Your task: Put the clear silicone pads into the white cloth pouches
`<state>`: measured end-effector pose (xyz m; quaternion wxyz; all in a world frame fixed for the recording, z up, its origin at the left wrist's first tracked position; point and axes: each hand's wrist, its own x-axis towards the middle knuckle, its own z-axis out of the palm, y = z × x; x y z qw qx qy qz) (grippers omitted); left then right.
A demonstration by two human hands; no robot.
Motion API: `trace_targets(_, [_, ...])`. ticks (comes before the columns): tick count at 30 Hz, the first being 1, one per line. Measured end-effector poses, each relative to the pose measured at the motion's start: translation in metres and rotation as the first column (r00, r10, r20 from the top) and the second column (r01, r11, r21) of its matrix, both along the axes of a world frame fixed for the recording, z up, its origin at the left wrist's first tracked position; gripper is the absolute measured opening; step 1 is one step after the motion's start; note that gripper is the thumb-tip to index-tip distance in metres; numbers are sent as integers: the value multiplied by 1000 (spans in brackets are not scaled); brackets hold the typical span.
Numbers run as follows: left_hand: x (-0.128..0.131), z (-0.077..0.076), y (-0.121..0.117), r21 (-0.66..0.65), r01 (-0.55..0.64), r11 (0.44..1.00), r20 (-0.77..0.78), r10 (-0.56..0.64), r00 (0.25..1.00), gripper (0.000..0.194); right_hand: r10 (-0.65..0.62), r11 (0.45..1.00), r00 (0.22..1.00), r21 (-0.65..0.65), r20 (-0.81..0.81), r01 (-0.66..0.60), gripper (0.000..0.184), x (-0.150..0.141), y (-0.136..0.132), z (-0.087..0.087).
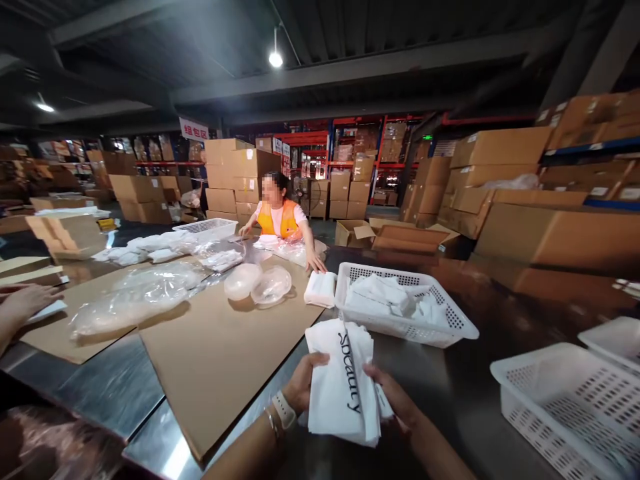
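Between my two hands, over the metal table's near edge, is a stack of white printed pouches (330,387) with black lettering that ends in "beauty". My left hand (301,381) grips the stack's left side, thumb on top. On the right side my right hand (395,399) holds the same stack, its thumb on the front face. The pouches fan slightly out of line with one another. Just beyond them stands a white perforated basket (400,328) with more white pouches (383,293) in it. A folded white bundle (320,289) lies at the basket's left, touched by a co-worker's hand.
A co-worker in an orange vest (281,221) sits across the table. Brown cardboard sheets (235,353) cover the middle, bearing clear plastic bags (140,293) and two round translucent bowls (270,285). Another person's hand (30,303) is at far left. A white basket (565,400) stands at right.
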<state>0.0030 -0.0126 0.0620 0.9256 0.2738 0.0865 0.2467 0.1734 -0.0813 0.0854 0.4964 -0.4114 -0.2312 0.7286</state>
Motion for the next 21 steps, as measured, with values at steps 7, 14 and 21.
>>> trace_targets(7, [5, -35, 5, -103, 62, 993, 12, -61, 998, 53, -93, 994, 991, -54, 98, 99, 26, -4, -2, -34])
trace_targets(14, [7, -42, 13, -133, 94, 987, 14, -93, 996, 64, -81, 991, 988, -118, -134, 66, 46, 7, -3, -42])
trace_targets(21, [-3, -40, 20, -159, 73, 985, -39, -80, 996, 52, -165, 971, 985, -183, -59, 151, 57, 38, -7, -19])
